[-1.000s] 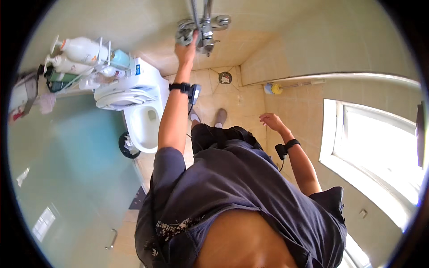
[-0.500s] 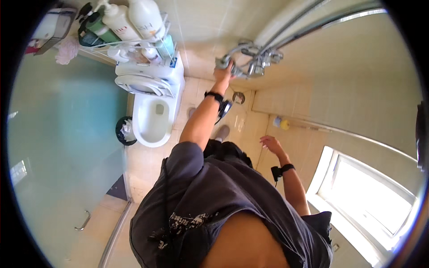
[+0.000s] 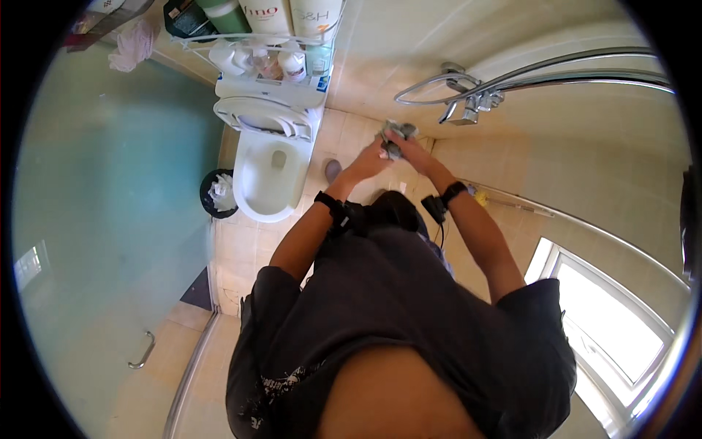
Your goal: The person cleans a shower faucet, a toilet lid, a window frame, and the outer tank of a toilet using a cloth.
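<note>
A crumpled grey-green cloth (image 3: 399,134) is bunched between my two hands, out in front of me and below the shower mixer tap (image 3: 468,102). My left hand (image 3: 373,158) grips its left side, with the fingers partly hidden behind the cloth. From the right, my right hand (image 3: 414,151) is closed on the same cloth. Both hands are clear of the tap and its hose (image 3: 578,66).
A toilet (image 3: 272,175) with its lid raised stands at left, beside a black bin (image 3: 216,193). Bottles (image 3: 267,14) fill a rack (image 3: 256,38) above it. A frosted glass door (image 3: 117,205), a wall rail (image 3: 585,227) and a window (image 3: 610,322) surround me.
My left hand has come away from the mixer tap toward me. My right hand, empty before, has moved up and left to meet it, and both now hold the cloth.
</note>
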Tool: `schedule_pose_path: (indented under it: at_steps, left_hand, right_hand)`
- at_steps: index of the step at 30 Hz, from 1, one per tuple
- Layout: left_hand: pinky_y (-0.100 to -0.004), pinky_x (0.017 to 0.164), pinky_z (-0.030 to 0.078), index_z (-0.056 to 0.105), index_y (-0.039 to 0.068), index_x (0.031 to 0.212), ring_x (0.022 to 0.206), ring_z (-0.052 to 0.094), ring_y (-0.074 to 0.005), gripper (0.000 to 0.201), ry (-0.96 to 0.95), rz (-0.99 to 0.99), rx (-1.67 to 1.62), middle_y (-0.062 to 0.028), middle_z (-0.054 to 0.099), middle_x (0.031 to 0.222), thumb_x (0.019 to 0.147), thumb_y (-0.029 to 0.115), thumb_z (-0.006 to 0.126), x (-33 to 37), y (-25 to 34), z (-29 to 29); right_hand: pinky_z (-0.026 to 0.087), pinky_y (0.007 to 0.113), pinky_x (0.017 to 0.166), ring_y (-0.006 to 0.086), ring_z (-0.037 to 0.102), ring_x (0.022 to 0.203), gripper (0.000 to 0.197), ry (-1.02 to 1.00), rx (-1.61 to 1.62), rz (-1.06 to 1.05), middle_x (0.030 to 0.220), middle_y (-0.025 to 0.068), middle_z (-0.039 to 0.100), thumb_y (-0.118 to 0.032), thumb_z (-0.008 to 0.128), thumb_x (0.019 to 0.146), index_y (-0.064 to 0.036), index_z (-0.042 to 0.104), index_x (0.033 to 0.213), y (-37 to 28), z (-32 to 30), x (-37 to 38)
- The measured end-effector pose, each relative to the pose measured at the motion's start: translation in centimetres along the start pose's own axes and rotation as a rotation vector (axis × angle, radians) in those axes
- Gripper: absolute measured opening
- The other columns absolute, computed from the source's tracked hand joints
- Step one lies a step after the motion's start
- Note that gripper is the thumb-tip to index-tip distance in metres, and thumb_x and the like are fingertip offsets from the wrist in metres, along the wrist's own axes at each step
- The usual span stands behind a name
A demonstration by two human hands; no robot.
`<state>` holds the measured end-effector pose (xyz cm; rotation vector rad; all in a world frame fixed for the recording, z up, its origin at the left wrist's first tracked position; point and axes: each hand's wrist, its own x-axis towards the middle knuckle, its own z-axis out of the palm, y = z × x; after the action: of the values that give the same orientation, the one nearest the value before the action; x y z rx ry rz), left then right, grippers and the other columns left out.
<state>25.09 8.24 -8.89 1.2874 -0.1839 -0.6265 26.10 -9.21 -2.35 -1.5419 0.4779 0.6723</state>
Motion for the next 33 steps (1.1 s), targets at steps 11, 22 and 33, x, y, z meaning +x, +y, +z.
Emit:
schedule_pose_path:
  at_steps: [11,22,33]
  left_hand:
    - [-0.0396,0.078,0.055,0.062,0.003,0.106,0.084,0.071,-0.0284,0.04,1.173,-0.043,0.358,-0.0115,0.073,0.09,0.084,0.029,0.082,-0.1,0.9,-22.1]
    - [-0.0329,0.079,0.057,0.062,0.0,0.113,0.09,0.073,-0.0224,0.048,1.151,0.099,0.298,-0.0126,0.074,0.101,0.081,0.025,0.088,1.6,0.1,-21.6]
    - [-0.0383,0.071,0.054,0.062,0.004,0.091,0.08,0.071,-0.028,0.021,1.377,0.098,0.49,-0.0141,0.072,0.087,0.08,0.017,0.075,4.2,0.4,-20.0]
  right_hand:
    - [0.051,0.031,0.095,0.0165,0.064,0.107,0.055,-0.211,-0.424,-0.114,0.124,0.0074,0.071,-0.041,0.078,0.09,-0.0045,0.067,0.129,-2.9,4.3,0.5]
    - [0.053,0.035,0.097,0.0237,0.068,0.112,0.048,-0.118,-0.589,-0.538,0.124,0.0119,0.07,-0.014,0.077,0.086,-0.011,0.062,0.131,-7.7,5.0,0.7]
    - [0.048,0.042,0.105,0.0351,0.057,0.119,0.052,-0.144,-0.667,-1.116,0.125,0.0121,0.066,-0.013,0.076,0.081,-0.0132,0.063,0.132,-11.9,18.5,15.1]
